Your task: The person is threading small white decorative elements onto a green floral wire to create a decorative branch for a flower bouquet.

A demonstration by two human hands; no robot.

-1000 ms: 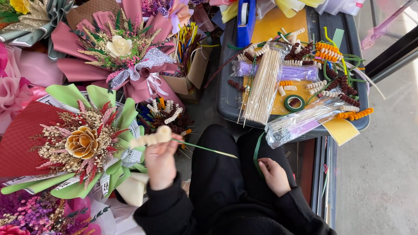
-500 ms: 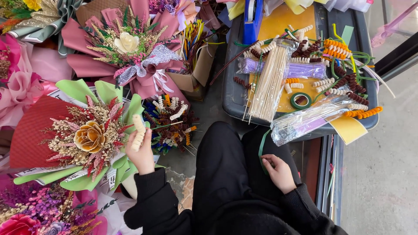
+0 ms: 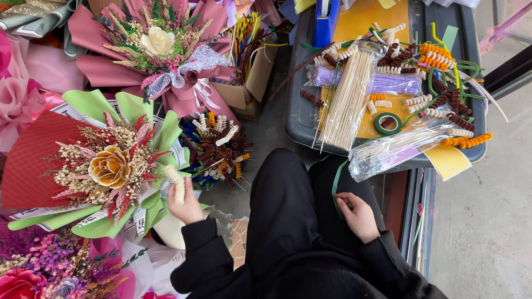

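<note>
My left hand (image 3: 185,207) grips a cream spiral pipe-cleaner stem (image 3: 177,184), held upright beside the red and green wrapped bouquet (image 3: 105,169) with a tan paper flower. Just right of it stands a bunch of finished spiral stems (image 3: 217,148) in mixed colours. My right hand (image 3: 359,215) rests on my black-clad thigh, fingers curled around a green strip (image 3: 336,185) that runs up toward the tray. Both sleeves are black.
A dark tray (image 3: 299,119) at the right carries bamboo sticks (image 3: 348,99), bagged sticks (image 3: 399,147), a green tape roll (image 3: 387,123), purple stems and spiral pieces. A pink bouquet (image 3: 160,50) and a cardboard box of pipe cleaners (image 3: 252,61) stand behind. More bouquets lie at lower left.
My left hand has carried the cream spiral stem leftward and down, from in front of the stem bunch to the edge of the red and green bouquet. My right hand stays on my thigh.
</note>
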